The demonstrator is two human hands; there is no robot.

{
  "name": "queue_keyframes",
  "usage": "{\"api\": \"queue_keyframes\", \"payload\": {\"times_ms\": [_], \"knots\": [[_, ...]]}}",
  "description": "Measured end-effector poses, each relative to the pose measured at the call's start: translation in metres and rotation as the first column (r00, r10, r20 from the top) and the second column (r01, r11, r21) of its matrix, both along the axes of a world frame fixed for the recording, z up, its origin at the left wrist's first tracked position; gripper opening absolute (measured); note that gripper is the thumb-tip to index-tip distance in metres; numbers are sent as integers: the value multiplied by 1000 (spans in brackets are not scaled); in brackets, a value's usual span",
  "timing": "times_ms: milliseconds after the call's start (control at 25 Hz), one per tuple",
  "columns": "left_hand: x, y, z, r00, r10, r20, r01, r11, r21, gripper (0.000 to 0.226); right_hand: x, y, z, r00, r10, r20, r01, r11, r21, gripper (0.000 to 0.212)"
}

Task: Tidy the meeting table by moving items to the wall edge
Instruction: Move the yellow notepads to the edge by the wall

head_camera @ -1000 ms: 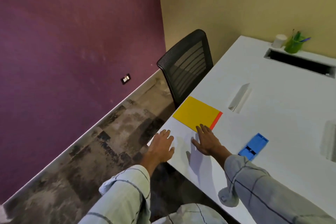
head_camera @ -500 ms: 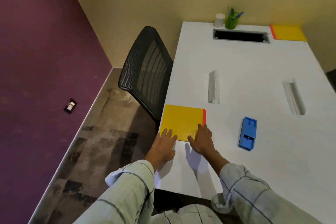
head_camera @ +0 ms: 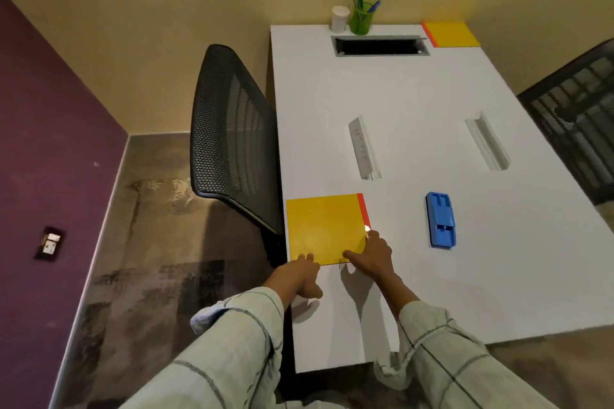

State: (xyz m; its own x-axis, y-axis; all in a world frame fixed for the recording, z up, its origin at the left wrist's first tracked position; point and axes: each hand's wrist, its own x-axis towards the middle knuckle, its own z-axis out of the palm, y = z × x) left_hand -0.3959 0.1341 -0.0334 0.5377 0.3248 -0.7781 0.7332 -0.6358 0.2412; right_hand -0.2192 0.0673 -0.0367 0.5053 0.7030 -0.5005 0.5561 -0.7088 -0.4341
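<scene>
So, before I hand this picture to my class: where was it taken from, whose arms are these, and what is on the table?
It comes from a camera worn on a person's head, looking down at their own arms. There is no machine. The left hand and right hand rest on the near edge of a yellow notebook lying flat on the white table; nothing is lifted. To its right lies a blue stapler-like tool. By the far wall stand a white cup, a green pen holder and a second yellow notebook.
</scene>
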Motion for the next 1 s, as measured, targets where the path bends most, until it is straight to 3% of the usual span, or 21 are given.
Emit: {"api": "queue_keyframes", "payload": {"times_ms": [160,240,320,400,520,640,800,920,1000], "knots": [[1,-2,2,998,-59,30,56,994,93,68,22,3,10,947,-280,-157,284,959,6,86],[1,-6,3,997,-61,45,55,991,126,62,27,-2,15,824,-398,-404,452,891,43,67],[-1,-8,2,997,-34,76,24,991,135,55,18,-8,22,728,-402,-555,518,853,62,47],[-3,-6,6,995,-10,102,-4,991,132,48,5,-11,32,737,-368,-567,509,854,106,42],[-1,4,24,988,15,155,-42,984,173,33,-8,-15,50,827,-253,-502,427,864,269,37],[0,17,56,940,137,312,-227,935,273,23,-6,-25,81,921,-129,-367,283,869,406,36],[1,33,104,780,351,518,-516,829,216,46,11,-49,128,955,-45,-294,189,854,484,35],[0,39,134,728,395,560,-538,836,109,77,26,-74,163,926,-33,-376,250,801,544,31],[1,40,154,666,472,577,-552,833,-43,89,31,-92,185,919,-25,-394,280,745,606,29]]}}
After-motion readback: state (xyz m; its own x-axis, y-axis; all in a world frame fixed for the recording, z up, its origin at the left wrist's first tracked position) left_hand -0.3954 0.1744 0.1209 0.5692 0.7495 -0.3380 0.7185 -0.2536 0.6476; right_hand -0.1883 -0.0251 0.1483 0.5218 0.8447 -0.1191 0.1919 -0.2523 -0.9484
